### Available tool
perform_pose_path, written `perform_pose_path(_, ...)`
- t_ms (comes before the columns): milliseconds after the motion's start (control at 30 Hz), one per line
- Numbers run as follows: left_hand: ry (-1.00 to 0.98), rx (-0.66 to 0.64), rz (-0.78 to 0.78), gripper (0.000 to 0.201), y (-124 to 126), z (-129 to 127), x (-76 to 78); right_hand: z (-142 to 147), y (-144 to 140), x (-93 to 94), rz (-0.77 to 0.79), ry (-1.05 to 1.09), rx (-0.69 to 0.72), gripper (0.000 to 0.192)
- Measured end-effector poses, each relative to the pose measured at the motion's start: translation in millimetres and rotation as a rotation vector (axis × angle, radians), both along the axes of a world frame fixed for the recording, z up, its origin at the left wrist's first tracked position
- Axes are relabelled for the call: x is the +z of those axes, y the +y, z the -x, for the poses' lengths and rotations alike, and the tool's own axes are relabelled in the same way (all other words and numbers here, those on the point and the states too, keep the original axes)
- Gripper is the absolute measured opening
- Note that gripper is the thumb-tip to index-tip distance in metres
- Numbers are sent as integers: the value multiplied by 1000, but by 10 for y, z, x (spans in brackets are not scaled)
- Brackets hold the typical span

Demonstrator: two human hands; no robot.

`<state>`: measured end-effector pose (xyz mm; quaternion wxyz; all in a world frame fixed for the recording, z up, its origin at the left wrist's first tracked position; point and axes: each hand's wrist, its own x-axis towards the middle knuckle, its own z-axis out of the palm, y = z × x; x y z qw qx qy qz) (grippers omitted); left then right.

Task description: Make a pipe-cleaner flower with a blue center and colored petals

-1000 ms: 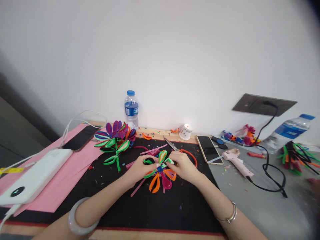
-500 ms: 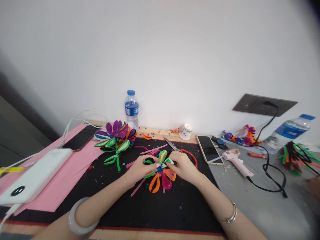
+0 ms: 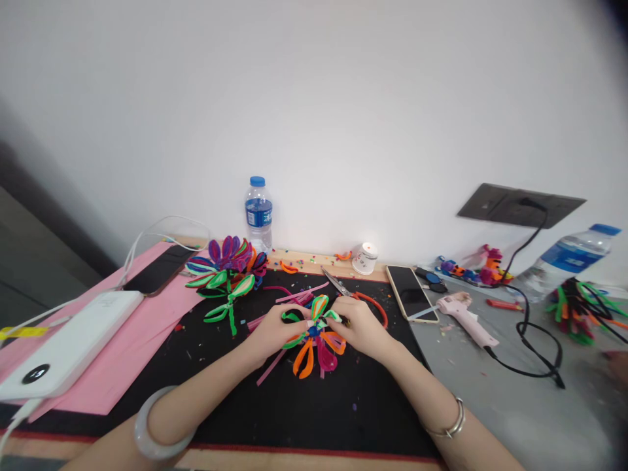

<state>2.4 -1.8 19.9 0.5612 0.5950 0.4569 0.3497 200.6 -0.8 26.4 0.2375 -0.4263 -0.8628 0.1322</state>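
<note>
- Left hand (image 3: 269,332) and right hand (image 3: 360,327) both pinch the pipe-cleaner flower (image 3: 314,337) mid-mat.
- Black mat (image 3: 304,412) — bare toward its near edge.
- Two water bottles (image 3: 258,212) — three phones (image 3: 411,292).

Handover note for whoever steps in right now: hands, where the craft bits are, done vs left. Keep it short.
Left hand: grip closed on the left side of the pipe-cleaner flower, over the black mat.
Right hand: grip closed on the flower's right side, fingertips at the centre.
Nearby: scissors just behind the hands, pink glue gun to the right with its cord plugged in, loose pink stems behind the flower.
Done: finished flowers piled at the mat's far left corner; this one has green, orange and pink petals looped.
Left: likely fixing the centre and adding a stem; I cannot tell how firm the centre is.
</note>
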Motion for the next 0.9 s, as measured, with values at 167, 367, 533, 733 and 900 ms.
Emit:
perform_pose_path(167,7,3,4,24,-2,-3,-8,-7,1,-15,9,7,0,24)
perform_pose_path(367,-24,-1,13,24,-10,3,20,1,-5,3,15,29,4,25)
perform_pose_path(533,-13,5,7,25,-13,2,14,8,-6,4,16,34,4,24)
perform_pose_path(733,-2,2,-5,24,-4,1,-2,11,-8,10,21,27,7,25)
perform_pose_path(900,-18,-6,-3,25,-12,6,19,16,-10,13,19,32,1,25)
